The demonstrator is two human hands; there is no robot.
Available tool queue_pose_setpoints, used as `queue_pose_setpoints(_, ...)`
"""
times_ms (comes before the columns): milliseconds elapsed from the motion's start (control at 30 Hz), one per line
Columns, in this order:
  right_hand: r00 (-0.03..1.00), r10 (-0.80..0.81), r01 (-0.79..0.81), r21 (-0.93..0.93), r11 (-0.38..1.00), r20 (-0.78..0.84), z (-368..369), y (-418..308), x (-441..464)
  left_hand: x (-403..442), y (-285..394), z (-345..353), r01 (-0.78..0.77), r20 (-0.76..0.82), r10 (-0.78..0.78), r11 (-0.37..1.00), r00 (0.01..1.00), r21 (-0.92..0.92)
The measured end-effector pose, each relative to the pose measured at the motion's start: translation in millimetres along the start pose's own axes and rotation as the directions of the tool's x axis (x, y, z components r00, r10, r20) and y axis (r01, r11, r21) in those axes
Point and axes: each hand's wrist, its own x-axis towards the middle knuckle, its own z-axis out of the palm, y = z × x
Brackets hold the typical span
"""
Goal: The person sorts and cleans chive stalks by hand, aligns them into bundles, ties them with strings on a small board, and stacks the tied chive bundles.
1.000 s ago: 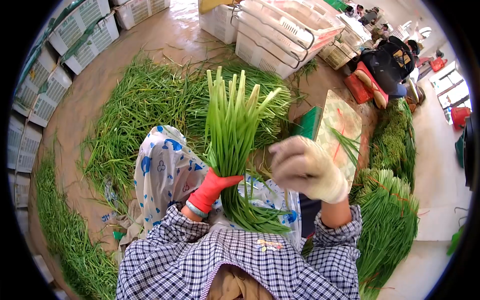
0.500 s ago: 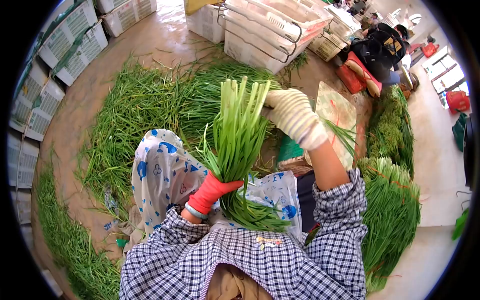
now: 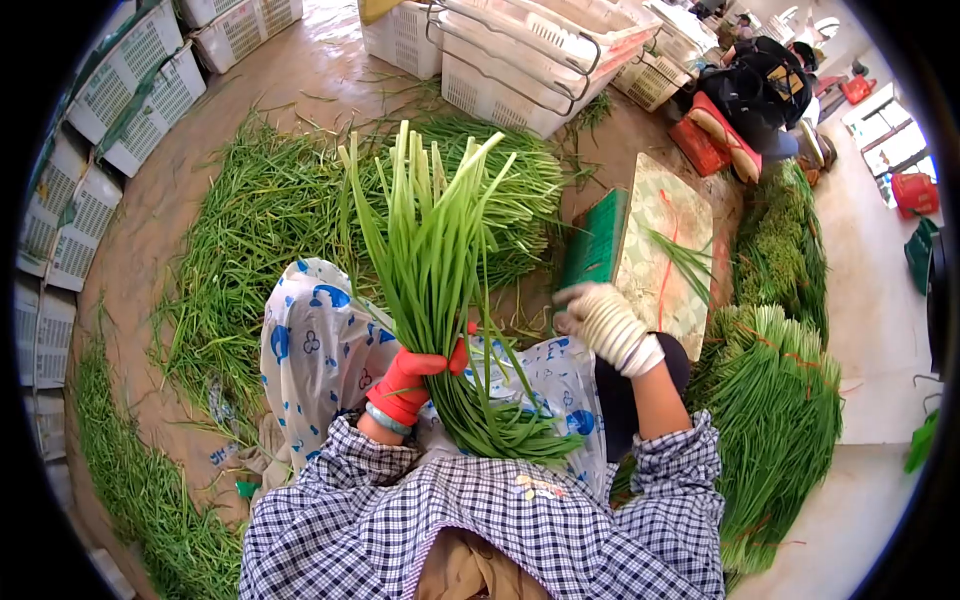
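Observation:
My left hand (image 3: 408, 385), in a red glove, is closed round the lower part of a bunch of garlic chives (image 3: 430, 250). Their pale cut ends point up and fan apart; the dark leaf tips bend to the right over my lap. One or two strands hang loose at the bunch's right side. My right hand (image 3: 610, 322), in a striped whitish glove, is apart from the bunch, its fingers loosely bent and nothing visible in them. It hovers near a patterned board (image 3: 655, 285), on which a few chive leaves (image 3: 682, 262) and a red tie (image 3: 668, 250) lie.
Loose chives (image 3: 260, 220) are heaped on the wet floor ahead. Tied bundles (image 3: 780, 400) stand at my right. A green box-like object (image 3: 594, 240) sits beside the board. White crates (image 3: 510, 80) stand ahead and others (image 3: 140, 90) line the left. A person (image 3: 765, 95) is at upper right.
My right hand has left the stem ends and moved down and to the right. The bunch in my left hand has tilted left, and its stem ends have spread.

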Motion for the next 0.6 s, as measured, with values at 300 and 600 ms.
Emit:
queue_pose_setpoints(300,0.926,0.254,0.11,0.845,0.523,-0.278,-43,-57,93,-4,-1,-5,0.075,0.119,-0.075,0.997,0.99,0.009)
queue_pose_setpoints(600,0.804,0.395,0.513,0.854,-0.086,-0.443,-36,-44,83,-2,-7,-8,0.089,0.085,-0.076,0.984,0.993,-0.157)
